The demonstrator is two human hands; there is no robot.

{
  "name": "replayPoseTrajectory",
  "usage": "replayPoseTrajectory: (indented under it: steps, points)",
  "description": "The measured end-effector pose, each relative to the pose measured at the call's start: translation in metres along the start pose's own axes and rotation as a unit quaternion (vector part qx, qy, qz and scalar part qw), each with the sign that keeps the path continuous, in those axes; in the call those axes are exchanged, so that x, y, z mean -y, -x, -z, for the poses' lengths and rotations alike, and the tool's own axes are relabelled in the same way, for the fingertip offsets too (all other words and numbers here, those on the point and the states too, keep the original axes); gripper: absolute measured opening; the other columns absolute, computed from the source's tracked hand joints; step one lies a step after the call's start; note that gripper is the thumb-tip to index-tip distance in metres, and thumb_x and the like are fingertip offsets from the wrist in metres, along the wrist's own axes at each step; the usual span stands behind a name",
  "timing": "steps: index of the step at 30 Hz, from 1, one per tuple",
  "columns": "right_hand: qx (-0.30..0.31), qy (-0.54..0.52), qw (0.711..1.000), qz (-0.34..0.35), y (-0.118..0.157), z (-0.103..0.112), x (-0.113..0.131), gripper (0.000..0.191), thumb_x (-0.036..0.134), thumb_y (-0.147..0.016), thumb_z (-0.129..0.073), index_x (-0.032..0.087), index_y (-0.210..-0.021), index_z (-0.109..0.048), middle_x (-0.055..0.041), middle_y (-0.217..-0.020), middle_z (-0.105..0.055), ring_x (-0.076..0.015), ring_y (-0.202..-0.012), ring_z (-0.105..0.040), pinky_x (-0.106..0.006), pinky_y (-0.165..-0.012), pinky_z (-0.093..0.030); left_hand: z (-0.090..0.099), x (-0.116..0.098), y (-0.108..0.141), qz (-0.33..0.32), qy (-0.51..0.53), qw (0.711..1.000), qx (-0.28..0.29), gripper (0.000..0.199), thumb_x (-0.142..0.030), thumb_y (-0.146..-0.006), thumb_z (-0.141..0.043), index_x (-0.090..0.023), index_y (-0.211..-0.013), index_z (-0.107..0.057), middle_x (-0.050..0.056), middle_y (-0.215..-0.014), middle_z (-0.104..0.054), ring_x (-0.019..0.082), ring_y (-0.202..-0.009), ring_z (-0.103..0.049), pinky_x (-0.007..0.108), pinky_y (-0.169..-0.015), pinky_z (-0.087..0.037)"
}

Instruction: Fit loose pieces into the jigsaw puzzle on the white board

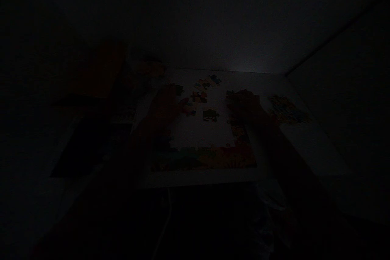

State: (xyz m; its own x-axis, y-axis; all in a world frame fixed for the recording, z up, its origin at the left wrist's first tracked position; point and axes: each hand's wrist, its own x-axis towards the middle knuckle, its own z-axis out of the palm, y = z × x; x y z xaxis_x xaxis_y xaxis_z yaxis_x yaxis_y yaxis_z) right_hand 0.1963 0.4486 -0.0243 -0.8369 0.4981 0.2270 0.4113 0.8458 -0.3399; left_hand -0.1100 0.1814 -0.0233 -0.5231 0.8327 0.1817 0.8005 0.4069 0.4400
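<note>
The view is very dark. A partly assembled jigsaw puzzle (201, 157) lies on a white board, with its bottom edge joined and its sides running upward. My left hand (164, 105) rests over the left side, thumb stretched away from the fingers, near a loose piece (191, 111). At the right side, the bent fingers of my right hand (245, 105) are closed at a puzzle piece (230, 94), which they partly cover. Between the hands lie several loose pieces, among them a green one (211, 115) and a brownish one (199, 97).
A heap of puzzle pieces (289, 110) sits on the right of the white board (317, 150). An orange-brown object (100, 73) stands at the left, above a dark flat item (91, 146). A pale wall (231, 28) rises behind. A thin cord (167, 215) hangs in front.
</note>
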Motion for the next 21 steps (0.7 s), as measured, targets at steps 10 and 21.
replayPoseTrajectory:
  steps: [10,21]
  points:
    - [-0.025,-0.034,0.999,-0.011,0.002,-0.004,-0.004,0.061,0.084,-0.122,-0.054,0.037,-0.141,-0.088,-0.0217,-0.146,-0.083,-0.0524,-0.14,-0.077,-0.079,-0.121,-0.059,0.012,0.009,-0.013,-0.01,-0.026,0.999,0.043,0.066,-0.049,-0.119,-0.074,-0.02,-0.177,-0.069,0.025,-0.184,-0.065,0.049,-0.174,-0.059,0.067,-0.145,-0.048]
    - [-0.027,-0.055,0.998,-0.019,-0.001,-0.006,-0.014,0.068,0.089,-0.118,-0.058,0.032,-0.138,-0.087,-0.0232,-0.143,-0.084,-0.0502,-0.132,-0.08,-0.075,-0.118,-0.061,-0.001,0.023,-0.021,-0.061,-0.026,0.997,0.046,0.061,-0.054,-0.12,-0.07,-0.021,-0.171,-0.073,0.024,-0.182,-0.064,0.049,-0.17,-0.057,0.077,-0.144,-0.044]
